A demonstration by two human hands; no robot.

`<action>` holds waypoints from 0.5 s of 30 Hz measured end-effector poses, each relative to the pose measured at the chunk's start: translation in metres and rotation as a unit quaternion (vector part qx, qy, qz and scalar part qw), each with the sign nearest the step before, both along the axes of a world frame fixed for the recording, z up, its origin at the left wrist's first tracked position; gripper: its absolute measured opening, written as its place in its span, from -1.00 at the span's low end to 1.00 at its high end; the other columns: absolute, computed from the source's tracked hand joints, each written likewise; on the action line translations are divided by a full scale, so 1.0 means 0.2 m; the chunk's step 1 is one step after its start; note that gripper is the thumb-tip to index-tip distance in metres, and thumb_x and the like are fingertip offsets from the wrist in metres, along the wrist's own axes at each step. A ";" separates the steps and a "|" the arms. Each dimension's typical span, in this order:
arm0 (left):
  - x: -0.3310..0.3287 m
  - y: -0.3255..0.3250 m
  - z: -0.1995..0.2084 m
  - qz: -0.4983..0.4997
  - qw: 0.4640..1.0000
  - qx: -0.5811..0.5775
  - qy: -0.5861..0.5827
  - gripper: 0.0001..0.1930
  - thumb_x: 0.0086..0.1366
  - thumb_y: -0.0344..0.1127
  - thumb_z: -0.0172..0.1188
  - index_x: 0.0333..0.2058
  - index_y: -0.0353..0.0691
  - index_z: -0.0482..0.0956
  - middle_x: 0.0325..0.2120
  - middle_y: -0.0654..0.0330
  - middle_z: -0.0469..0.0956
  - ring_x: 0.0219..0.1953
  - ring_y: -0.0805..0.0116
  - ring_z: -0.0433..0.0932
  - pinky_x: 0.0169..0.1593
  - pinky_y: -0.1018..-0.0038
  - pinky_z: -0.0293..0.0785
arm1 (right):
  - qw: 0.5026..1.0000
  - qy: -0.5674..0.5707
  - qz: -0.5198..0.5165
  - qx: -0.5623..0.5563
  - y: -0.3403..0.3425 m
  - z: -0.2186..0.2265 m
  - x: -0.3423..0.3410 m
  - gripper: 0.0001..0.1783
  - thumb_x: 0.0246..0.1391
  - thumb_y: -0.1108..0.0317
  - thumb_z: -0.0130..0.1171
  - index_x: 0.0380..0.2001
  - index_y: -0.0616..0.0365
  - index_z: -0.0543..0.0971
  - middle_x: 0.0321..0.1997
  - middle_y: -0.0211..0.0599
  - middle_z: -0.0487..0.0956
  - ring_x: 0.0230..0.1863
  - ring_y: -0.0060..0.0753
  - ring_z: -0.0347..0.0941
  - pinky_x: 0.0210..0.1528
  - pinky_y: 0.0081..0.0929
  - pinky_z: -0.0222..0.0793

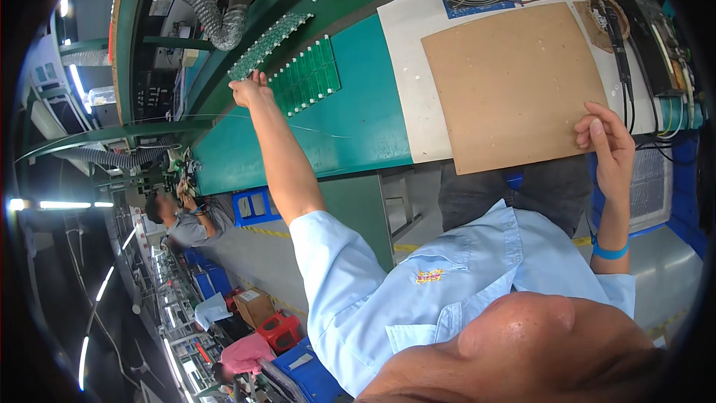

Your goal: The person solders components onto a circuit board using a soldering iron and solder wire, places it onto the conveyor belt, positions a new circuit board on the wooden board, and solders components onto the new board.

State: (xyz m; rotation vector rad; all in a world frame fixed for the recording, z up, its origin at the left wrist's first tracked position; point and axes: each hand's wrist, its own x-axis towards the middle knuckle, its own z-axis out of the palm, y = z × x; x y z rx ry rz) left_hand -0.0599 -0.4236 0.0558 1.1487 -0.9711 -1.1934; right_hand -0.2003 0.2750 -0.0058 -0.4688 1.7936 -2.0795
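Handle the narrow speckled green circuit panel [270,45] beside the white-tabbed green board [307,78] only by its edges, your left hand [253,89] curled at the panel's lower end, hold unclear, your right hand [608,138] half-open, empty, by the flat tan sheet [514,82].

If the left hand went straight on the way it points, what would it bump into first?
Probably the narrow green circuit board at the fingertips of the left hand; whether they already touch is hard to tell.
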 end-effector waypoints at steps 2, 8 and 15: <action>0.05 -0.10 -0.01 0.008 1.000 0.005 -0.009 -0.52 0.69 -0.01 -0.16 0.06 -0.41 0.44 -0.16 -0.14 0.62 -0.22 0.09 0.71 -0.29 0.30 0.72 | 1.000 -0.002 -0.001 0.004 0.00 0.00 0.00 -0.67 0.52 0.38 0.11 0.21 0.30 0.59 -0.18 -0.27 0.67 -0.28 -0.58 0.46 -0.17 -0.68 0.42; 0.11 -0.33 -0.04 0.025 0.990 0.110 0.087 -0.58 0.66 -0.16 -0.08 0.00 -0.52 0.49 -0.16 -0.15 0.64 -0.23 0.09 0.70 -0.22 0.28 0.78 | 0.999 0.015 -0.023 0.037 -0.02 0.00 0.01 -0.66 0.52 0.37 0.10 0.21 0.29 0.59 -0.20 -0.28 0.67 -0.30 -0.59 0.45 -0.18 -0.68 0.41; 0.08 -0.55 -0.14 0.006 0.984 0.158 0.077 -0.60 0.62 -0.16 -0.01 0.04 -0.50 0.50 -0.12 -0.13 0.64 -0.18 0.08 0.68 -0.14 0.28 0.74 | 0.996 0.010 -0.052 0.075 -0.05 0.01 0.02 -0.66 0.52 0.37 0.10 0.22 0.29 0.59 -0.20 -0.28 0.67 -0.31 -0.59 0.45 -0.20 -0.68 0.39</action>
